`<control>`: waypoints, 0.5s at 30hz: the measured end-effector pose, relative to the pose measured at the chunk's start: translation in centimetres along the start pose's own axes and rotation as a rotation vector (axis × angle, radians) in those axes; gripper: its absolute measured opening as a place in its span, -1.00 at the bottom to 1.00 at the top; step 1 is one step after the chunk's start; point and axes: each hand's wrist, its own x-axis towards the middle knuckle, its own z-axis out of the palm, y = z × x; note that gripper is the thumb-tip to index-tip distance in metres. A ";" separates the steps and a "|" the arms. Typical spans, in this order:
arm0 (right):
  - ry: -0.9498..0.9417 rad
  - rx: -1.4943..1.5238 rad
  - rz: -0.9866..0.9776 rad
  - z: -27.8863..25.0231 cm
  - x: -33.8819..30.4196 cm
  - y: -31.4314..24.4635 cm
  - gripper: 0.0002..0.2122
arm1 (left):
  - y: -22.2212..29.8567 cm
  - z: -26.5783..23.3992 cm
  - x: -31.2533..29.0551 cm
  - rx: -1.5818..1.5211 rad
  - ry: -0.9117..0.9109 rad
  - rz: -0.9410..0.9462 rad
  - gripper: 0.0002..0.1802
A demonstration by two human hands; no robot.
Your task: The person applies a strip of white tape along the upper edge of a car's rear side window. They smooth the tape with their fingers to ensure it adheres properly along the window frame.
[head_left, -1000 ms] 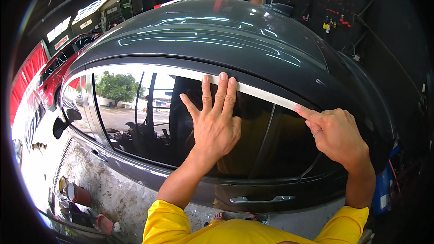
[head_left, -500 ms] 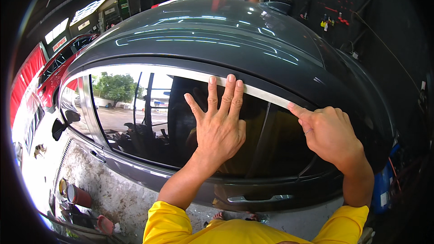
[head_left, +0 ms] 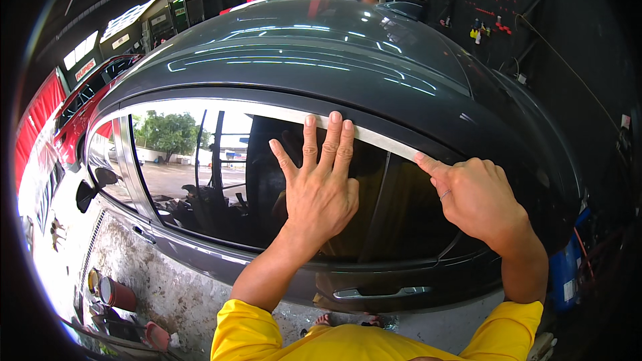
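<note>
Pale strip [head_left: 381, 140] runs L–R along top edge of car window [head_left: 267, 204], sloping down to R end, R hand [head_left: 480, 200] nearer there, index on it, rest curled, grip unclear; L hand [head_left: 319, 194] open, fingertips on strip.

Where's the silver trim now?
In the head view, upper centre, the silver trim borders the top of the side windows, touched by the left hand and right hand.
</note>
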 end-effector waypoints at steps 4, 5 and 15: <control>-0.024 -0.004 0.006 -0.2 -0.2 -0.4 -0.61 | 0.0 0.0 0.0 0.009 0.015 0.000 -0.05; -0.025 -0.012 0.006 -0.2 -0.3 -0.5 -0.61 | 0.0 0.0 0.0 0.009 0.014 0.000 -0.05; 0.018 -0.030 -0.038 0.6 -0.6 0.1 -0.59 | 0.0 -0.3 0.0 0.014 -0.025 0.002 -0.01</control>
